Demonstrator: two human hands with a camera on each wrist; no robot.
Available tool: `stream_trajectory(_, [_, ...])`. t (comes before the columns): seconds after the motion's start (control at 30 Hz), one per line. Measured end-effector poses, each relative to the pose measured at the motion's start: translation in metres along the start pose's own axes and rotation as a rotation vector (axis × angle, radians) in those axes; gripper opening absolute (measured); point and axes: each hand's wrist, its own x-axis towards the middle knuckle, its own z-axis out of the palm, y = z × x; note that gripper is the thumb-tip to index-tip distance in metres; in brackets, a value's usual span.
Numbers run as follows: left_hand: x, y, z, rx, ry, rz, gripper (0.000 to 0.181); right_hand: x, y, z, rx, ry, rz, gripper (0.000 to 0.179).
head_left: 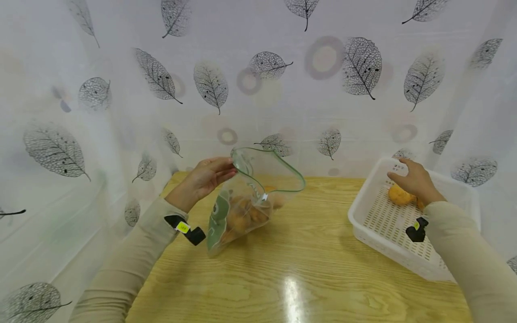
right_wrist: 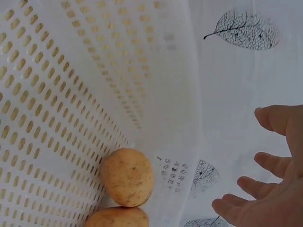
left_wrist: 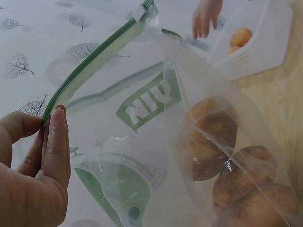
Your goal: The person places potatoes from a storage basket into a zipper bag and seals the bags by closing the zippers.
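Observation:
My left hand (head_left: 205, 177) pinches the green-edged mouth of a clear zip bag (head_left: 218, 220) between thumb and fingers. The bag leans on the table with its mouth spread wide, and a small white slider (left_wrist: 139, 13) sits on the zip strip. Several brown potatoes (left_wrist: 213, 137) lie inside, seen through the plastic. Over the far side of a white plastic basket (head_left: 357, 222) hovers my right hand (head_left: 417, 180), its fingers spread and holding nothing. Beneath it in the basket are potatoes; two (right_wrist: 127, 177) show in the right wrist view, touching each other in a corner.
Both things stand on a wood-grain table (head_left: 315, 251), the bag left of the middle and the basket at the right. A white curtain with leaf prints (head_left: 258, 103) hangs behind the table and along the left side.

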Motion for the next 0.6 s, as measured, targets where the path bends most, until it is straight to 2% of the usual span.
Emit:
stream_trajectory(0.2, [0.000,0.000,-0.001,-0.003,0.000,0.003,0.029,-0.006,0.031,0.007,0.035,0.069,0.156,0.078])
stream_trajectory(0.33, [0.000,0.000,-0.001,0.000,0.001,0.001,0.028,-0.012,0.049,0.010,0.013,0.065,0.231,0.080])
stream_trajectory(0.5, [0.000,0.000,-0.001,0.001,0.007,-0.001,0.026,-0.018,0.071,0.017,-0.076,0.020,0.250,0.081])
stream_trajectory(0.6, [0.001,-0.001,-0.001,-0.001,0.011,-0.001,0.026,-0.019,0.085,0.021,-0.118,0.005,0.221,0.081])
